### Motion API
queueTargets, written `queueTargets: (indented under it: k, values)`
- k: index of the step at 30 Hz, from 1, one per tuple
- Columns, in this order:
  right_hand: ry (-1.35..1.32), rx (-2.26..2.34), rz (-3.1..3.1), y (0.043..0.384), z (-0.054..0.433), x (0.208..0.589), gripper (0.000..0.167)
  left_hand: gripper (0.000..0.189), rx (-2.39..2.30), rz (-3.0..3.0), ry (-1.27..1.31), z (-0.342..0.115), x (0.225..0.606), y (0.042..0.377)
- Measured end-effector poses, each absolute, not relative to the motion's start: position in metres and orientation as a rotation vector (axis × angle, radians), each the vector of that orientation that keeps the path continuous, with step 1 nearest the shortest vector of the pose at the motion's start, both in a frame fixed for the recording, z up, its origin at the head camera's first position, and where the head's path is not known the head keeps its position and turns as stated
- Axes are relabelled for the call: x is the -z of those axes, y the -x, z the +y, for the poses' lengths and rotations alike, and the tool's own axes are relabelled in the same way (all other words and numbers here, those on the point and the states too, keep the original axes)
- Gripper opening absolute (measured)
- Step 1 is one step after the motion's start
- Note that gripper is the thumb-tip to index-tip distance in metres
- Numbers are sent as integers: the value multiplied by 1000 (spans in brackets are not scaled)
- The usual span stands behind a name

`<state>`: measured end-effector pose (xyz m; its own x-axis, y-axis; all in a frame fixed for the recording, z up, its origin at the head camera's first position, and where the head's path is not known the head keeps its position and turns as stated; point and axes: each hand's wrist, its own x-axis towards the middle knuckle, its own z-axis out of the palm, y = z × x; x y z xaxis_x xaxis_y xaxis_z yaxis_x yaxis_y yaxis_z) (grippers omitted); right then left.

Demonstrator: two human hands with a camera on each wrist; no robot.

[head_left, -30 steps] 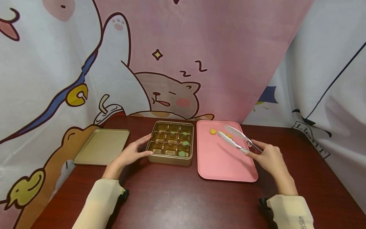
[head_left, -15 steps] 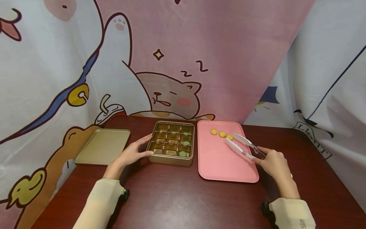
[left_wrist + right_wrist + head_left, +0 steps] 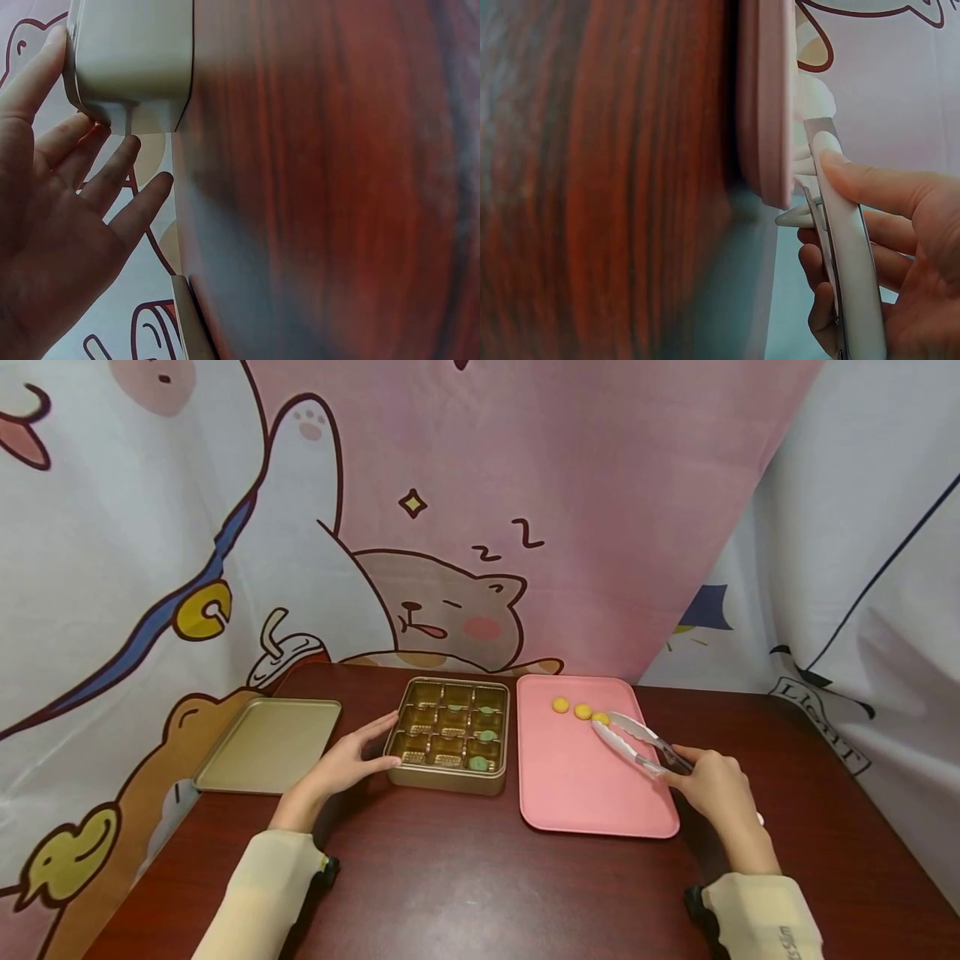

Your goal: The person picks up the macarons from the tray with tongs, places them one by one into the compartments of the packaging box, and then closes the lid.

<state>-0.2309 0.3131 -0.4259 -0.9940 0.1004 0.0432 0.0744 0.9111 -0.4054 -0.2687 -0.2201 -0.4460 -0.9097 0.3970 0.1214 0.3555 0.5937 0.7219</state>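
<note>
A gold tin with a clear divided insert stands mid-table, and several green round pieces lie in its right-hand and back compartments. My left hand rests on the tin's left side, thumb near the front corner, fingers spread fairly straight; the left wrist view shows the fingertips by the tin's wall. My right hand holds metal tongs, thumb on one arm and fingers round the other. The tong tips stand on either side of the rightmost of three yellow round pieces on the pink tray.
At the left lies a shallow gold lid or tray, partly behind my left forearm. A cartoon-print cloth hangs behind and beside the dark red wooden table.
The tongs have shifted right and slightly towards me, and their tips have drawn closer together around the rightmost yellow piece. My left hand and the tin have kept their places.
</note>
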Motion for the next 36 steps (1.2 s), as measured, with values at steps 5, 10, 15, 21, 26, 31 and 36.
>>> queueTargets:
  k: [5,10,15,21,26,31,36]
  values:
    - [168,-626,-3022,232,311,426,64,79,-1223,2761,-641,-221,447,267]
    - [168,-623,-3023,234,309,425,62,79,-1230,2769,-629,-223,446,266]
    - [143,-597,-2993,232,310,427,60,79,-1237,2753,-647,-223,447,267]
    - [98,-589,-2944,228,311,430,59,79,-1249,2748,-659,-221,450,268]
    - [88,-586,-2941,228,312,430,60,80,-1235,2757,-658,-221,448,268]
    - [82,-597,-2941,227,310,428,58,80,-1217,2763,-654,-221,447,268]
    - [43,-590,-2916,227,308,424,56,79,-1233,2752,-652,-221,445,268]
